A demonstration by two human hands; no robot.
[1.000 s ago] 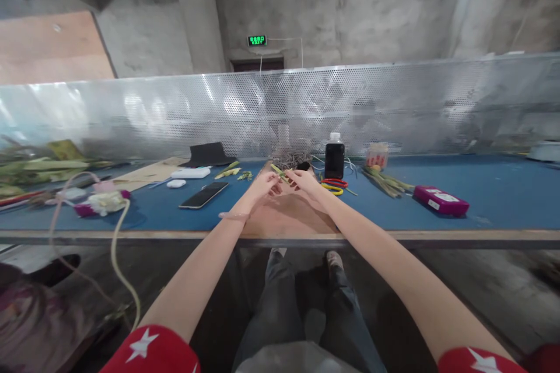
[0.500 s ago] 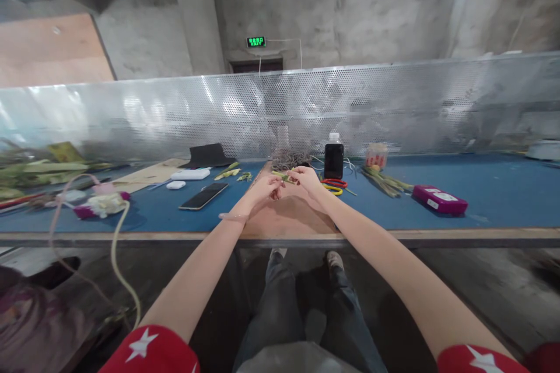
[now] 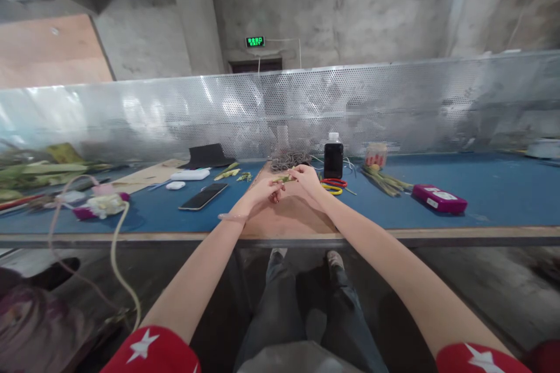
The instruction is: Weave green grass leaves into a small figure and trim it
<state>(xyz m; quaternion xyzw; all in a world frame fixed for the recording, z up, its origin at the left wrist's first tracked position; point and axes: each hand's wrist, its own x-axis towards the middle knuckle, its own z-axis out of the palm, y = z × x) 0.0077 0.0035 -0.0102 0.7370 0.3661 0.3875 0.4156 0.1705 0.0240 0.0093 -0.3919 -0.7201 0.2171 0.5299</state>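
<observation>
Over a brown board (image 3: 289,215), both hands meet around a small yellow-green plant piece (image 3: 281,179), too small to tell its exact kind. My left hand (image 3: 265,190), with a bracelet at the wrist, has its fingers curled around the near end of the piece. The fingertips of my right hand (image 3: 307,179) pinch it from the other side. Just behind the hands lies a heap of thin grey strands (image 3: 291,160). To the right of my right hand are scissors (image 3: 335,182) with red and yellow handles.
A phone (image 3: 333,160) stands against a bottle (image 3: 334,137). Green stems (image 3: 385,179) and a magenta box (image 3: 438,199) lie right. Leftward are a flat phone (image 3: 203,196), a white case (image 3: 190,175), plant scraps (image 3: 228,172) and a cabled power strip (image 3: 102,204). A perforated metal panel (image 3: 371,105) runs behind.
The left fingers have shifted and opened slightly around the plant piece. My right hand keeps nearly the same place. The objects on the table have not moved.
</observation>
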